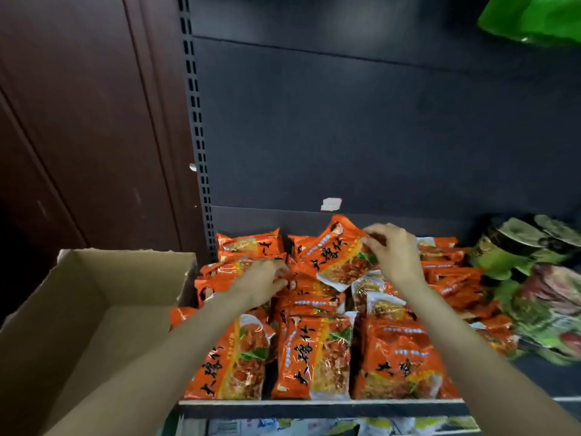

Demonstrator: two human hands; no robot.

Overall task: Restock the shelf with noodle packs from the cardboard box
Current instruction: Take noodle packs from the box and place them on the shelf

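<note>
1. Two hands are showing, both reaching over the shelf (320,403) from the bottom of the frame.
2. One box (94,309) is sitting at lower left, open, just beside the shelf's left end; no packs are showing inside it.
3. Orange packs (314,357) are covering the shelf, three in the front row, more stacked behind in overlapping layers; exact count cannot be told, well over ten.
4. Right hand (394,256) is pinching the raised pack (338,258) at its right edge, fingers curled on the wrapper, at centre frame.
5. Left hand (262,283) is lying on the pile left of centre, fingers curled at the raised pack's lower left corner; whether it is gripping that pack or the one under it cannot be told.
6. Raised pack is tilting, long axis running from upper left down to lower right, printed face toward the camera, lying on top of the back stacks.
7. Front-row packs are lying flat, long axes running front to back.
8. Green-patterned packs (540,291) are piling at the right end of the shelf, touching the orange ones, blurred.
9. One green bag (534,20) is hanging at upper right.
10. A slotted upright (196,127) is standing between shelf panel and brown wall (78,121).
11. One small white tag (330,204) is sticking on the back panel above the packs.
</note>
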